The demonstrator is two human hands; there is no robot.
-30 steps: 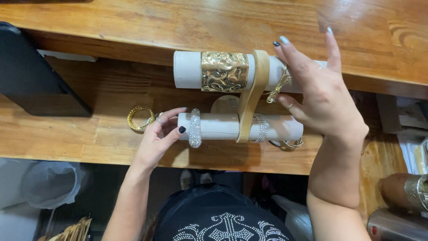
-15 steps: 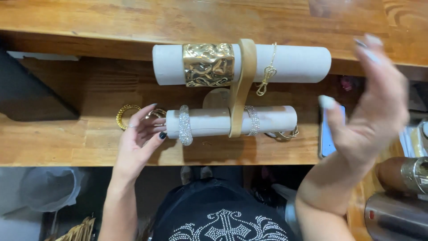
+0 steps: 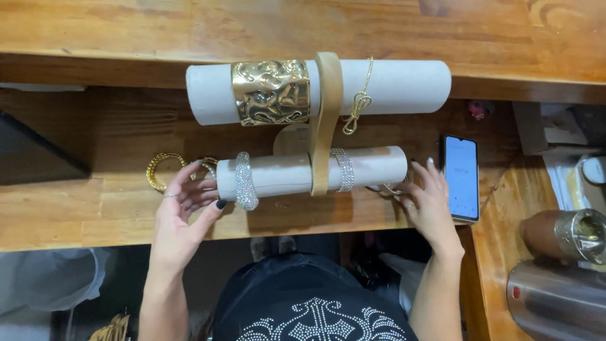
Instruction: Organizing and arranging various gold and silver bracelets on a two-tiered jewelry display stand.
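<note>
Since the earlier frame, right hand (image 3: pixel 432 205) dropped to silver bangle (image 3: pixel 390 188), fingers spread; left hand (image 3: pixel 183 211) open beside lower white cylindrical display roll (image 3: pixel 290 175).

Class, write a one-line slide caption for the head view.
Left hand and right hand flank the lower white roll of a two-tier bracelet stand on a wooden shelf.

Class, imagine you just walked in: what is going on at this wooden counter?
A person works at a two-tier jewellery stand with two white rolls. The left hand is at the left end of the lower roll, beside a sparkly bangle and a gold bracelet on the counter. The right hand touches jewellery at the roll's right end, near a phone. The upper roll carries a wide gold cuff.
</note>
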